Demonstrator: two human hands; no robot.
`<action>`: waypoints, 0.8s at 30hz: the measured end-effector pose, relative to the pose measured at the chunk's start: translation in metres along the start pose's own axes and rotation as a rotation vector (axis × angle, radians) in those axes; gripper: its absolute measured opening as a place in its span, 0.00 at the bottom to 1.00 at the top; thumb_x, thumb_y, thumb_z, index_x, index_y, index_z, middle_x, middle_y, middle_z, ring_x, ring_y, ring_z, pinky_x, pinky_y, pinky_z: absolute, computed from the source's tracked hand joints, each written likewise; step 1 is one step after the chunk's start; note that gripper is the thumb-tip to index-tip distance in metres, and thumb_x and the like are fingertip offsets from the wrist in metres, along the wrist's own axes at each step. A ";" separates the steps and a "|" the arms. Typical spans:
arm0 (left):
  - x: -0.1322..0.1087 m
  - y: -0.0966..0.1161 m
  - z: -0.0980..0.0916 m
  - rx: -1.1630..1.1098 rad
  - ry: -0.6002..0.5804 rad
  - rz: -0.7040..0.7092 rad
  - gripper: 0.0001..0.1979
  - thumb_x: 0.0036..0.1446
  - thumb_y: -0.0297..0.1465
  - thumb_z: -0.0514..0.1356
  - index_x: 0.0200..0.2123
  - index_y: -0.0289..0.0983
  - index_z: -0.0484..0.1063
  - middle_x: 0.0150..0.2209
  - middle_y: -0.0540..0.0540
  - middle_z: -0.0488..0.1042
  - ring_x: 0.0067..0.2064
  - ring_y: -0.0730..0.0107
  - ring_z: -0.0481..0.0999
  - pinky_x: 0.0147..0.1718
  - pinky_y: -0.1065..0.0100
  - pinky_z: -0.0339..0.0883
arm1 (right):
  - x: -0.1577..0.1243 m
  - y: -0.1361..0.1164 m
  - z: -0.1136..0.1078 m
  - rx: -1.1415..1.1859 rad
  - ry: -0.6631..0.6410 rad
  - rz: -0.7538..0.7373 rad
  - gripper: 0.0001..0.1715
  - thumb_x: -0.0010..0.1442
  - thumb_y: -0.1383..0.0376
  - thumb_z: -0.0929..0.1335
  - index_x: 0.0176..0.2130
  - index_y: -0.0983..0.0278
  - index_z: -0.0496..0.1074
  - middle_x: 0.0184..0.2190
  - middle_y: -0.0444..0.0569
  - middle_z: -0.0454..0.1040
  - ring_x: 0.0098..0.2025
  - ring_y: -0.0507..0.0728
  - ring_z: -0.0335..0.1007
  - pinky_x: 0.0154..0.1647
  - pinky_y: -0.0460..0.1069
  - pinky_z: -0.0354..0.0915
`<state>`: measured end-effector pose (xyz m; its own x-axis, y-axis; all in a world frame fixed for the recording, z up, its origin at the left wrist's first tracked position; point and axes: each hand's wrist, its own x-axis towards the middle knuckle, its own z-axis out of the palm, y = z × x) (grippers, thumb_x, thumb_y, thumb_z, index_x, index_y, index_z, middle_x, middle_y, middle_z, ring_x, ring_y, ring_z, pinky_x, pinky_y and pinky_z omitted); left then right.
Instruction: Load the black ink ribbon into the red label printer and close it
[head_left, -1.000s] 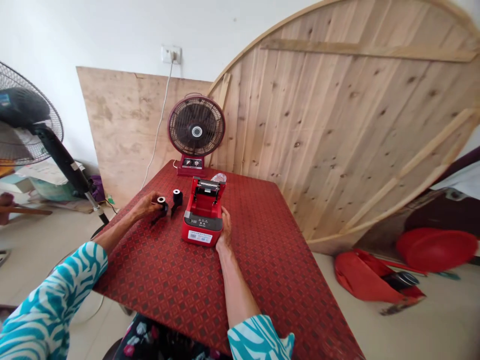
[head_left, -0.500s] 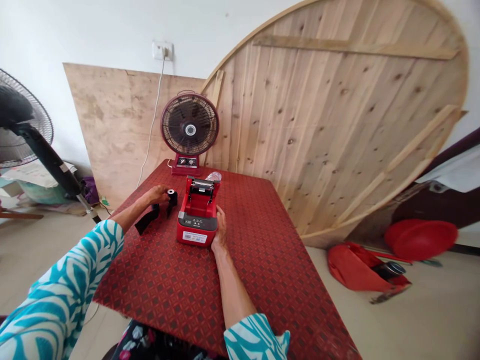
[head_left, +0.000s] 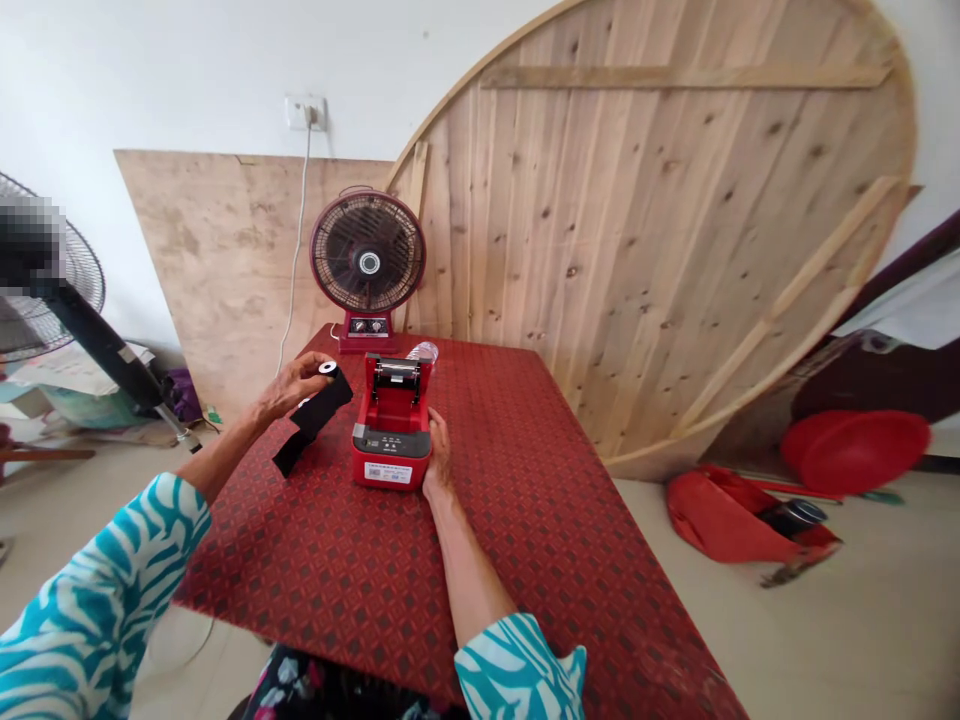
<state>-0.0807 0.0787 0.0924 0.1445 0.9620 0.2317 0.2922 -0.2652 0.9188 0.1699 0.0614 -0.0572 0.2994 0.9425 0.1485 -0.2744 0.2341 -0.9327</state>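
Note:
A small red label printer (head_left: 393, 436) stands open on the red patterned table (head_left: 480, 540). My right hand (head_left: 437, 455) rests against the printer's right side, fingers curled on its edge. My left hand (head_left: 295, 385) is raised just left of the printer and grips a black ribbon roll (head_left: 327, 385) with a white core. A black strip (head_left: 294, 447) hangs from the roll down to the table. A clear plastic bottle (head_left: 424, 351) lies behind the printer.
A red desk fan (head_left: 368, 265) stands at the table's far edge, its cord running to a wall socket (head_left: 305, 112). Plywood and a round wooden tabletop (head_left: 660, 230) lean on the wall. A standing fan (head_left: 52, 290) is at left. Red basins (head_left: 855, 450) lie on the floor at right.
My left hand reached over to the second black roll and has lifted it off the table, with a black strip trailing below. My right hand has stayed on the printer.

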 end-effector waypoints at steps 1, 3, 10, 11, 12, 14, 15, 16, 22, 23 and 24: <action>-0.005 0.009 0.001 -0.019 -0.038 0.018 0.22 0.46 0.41 0.66 0.43 0.37 0.72 0.34 0.48 0.77 0.34 0.66 0.75 0.33 0.68 0.67 | 0.000 -0.001 0.000 0.001 0.000 0.002 0.30 0.59 0.47 0.63 0.54 0.59 0.70 0.53 0.49 0.75 0.56 0.58 0.68 0.56 0.54 0.63; -0.012 0.025 0.009 -0.026 -0.148 0.069 0.24 0.49 0.41 0.66 0.48 0.37 0.72 0.39 0.46 0.78 0.37 0.65 0.76 0.35 0.68 0.68 | -0.001 -0.002 0.001 0.009 0.002 0.006 0.29 0.59 0.47 0.63 0.54 0.59 0.70 0.52 0.48 0.76 0.56 0.58 0.68 0.56 0.54 0.63; -0.006 0.040 0.065 0.384 -0.337 0.182 0.18 0.48 0.37 0.66 0.43 0.37 0.73 0.35 0.48 0.77 0.37 0.66 0.76 0.37 0.67 0.70 | -0.001 -0.005 0.006 0.045 0.008 -0.011 0.27 0.58 0.49 0.63 0.51 0.58 0.72 0.49 0.47 0.76 0.55 0.57 0.68 0.56 0.53 0.63; -0.002 0.040 0.072 0.477 -0.354 0.192 0.16 0.49 0.36 0.65 0.42 0.38 0.74 0.35 0.48 0.78 0.37 0.65 0.77 0.38 0.67 0.70 | -0.001 -0.006 0.006 0.045 0.013 -0.014 0.26 0.58 0.49 0.63 0.51 0.58 0.73 0.49 0.47 0.76 0.55 0.57 0.68 0.56 0.53 0.63; 0.001 0.040 0.078 0.572 -0.373 0.201 0.15 0.50 0.35 0.65 0.42 0.38 0.75 0.37 0.47 0.78 0.39 0.64 0.77 0.39 0.67 0.70 | -0.001 -0.006 0.007 0.045 0.019 -0.016 0.26 0.58 0.49 0.63 0.51 0.58 0.73 0.49 0.46 0.76 0.55 0.57 0.68 0.56 0.53 0.62; 0.008 0.041 0.088 0.749 -0.404 0.212 0.15 0.52 0.34 0.64 0.44 0.39 0.76 0.40 0.46 0.79 0.42 0.62 0.78 0.41 0.67 0.69 | -0.002 -0.007 0.008 0.047 0.025 -0.016 0.25 0.58 0.50 0.64 0.50 0.58 0.73 0.49 0.46 0.76 0.55 0.57 0.67 0.57 0.53 0.62; 0.012 0.041 0.093 0.832 -0.412 0.213 0.15 0.53 0.34 0.64 0.45 0.40 0.76 0.42 0.46 0.80 0.44 0.61 0.78 0.42 0.66 0.69 | -0.002 -0.008 0.008 0.050 0.024 -0.014 0.25 0.58 0.50 0.64 0.50 0.58 0.73 0.49 0.46 0.76 0.55 0.57 0.67 0.57 0.53 0.62; 0.015 0.041 0.096 0.908 -0.417 0.207 0.15 0.53 0.33 0.63 0.46 0.41 0.76 0.44 0.45 0.80 0.45 0.59 0.79 0.43 0.66 0.69 | -0.002 -0.008 0.008 0.055 0.021 -0.010 0.25 0.58 0.50 0.64 0.50 0.58 0.73 0.48 0.46 0.76 0.55 0.57 0.67 0.56 0.53 0.62; 0.029 0.031 0.112 1.185 -0.455 0.080 0.16 0.52 0.32 0.64 0.47 0.43 0.77 0.46 0.44 0.80 0.48 0.55 0.78 0.43 0.65 0.69 | 0.000 -0.006 0.011 0.082 0.021 -0.003 0.24 0.59 0.51 0.64 0.50 0.57 0.73 0.49 0.46 0.76 0.54 0.57 0.68 0.56 0.53 0.63; 0.032 0.029 0.115 1.195 -0.464 0.073 0.16 0.52 0.32 0.64 0.46 0.43 0.77 0.46 0.44 0.80 0.47 0.56 0.79 0.42 0.66 0.69 | 0.000 -0.006 0.012 0.080 0.026 -0.004 0.24 0.59 0.51 0.64 0.50 0.57 0.73 0.50 0.46 0.75 0.54 0.57 0.68 0.56 0.53 0.63; 0.034 0.026 0.118 1.198 -0.476 0.070 0.16 0.51 0.31 0.64 0.45 0.43 0.77 0.44 0.43 0.81 0.46 0.56 0.79 0.41 0.66 0.69 | 0.000 -0.006 0.012 0.076 0.031 -0.004 0.24 0.59 0.51 0.64 0.50 0.57 0.73 0.50 0.46 0.75 0.54 0.57 0.68 0.56 0.53 0.62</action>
<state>0.0430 0.0968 0.0868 0.4424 0.8917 -0.0957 0.8955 -0.4449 -0.0058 0.1605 0.0629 -0.0480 0.3288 0.9338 0.1409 -0.3414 0.2566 -0.9042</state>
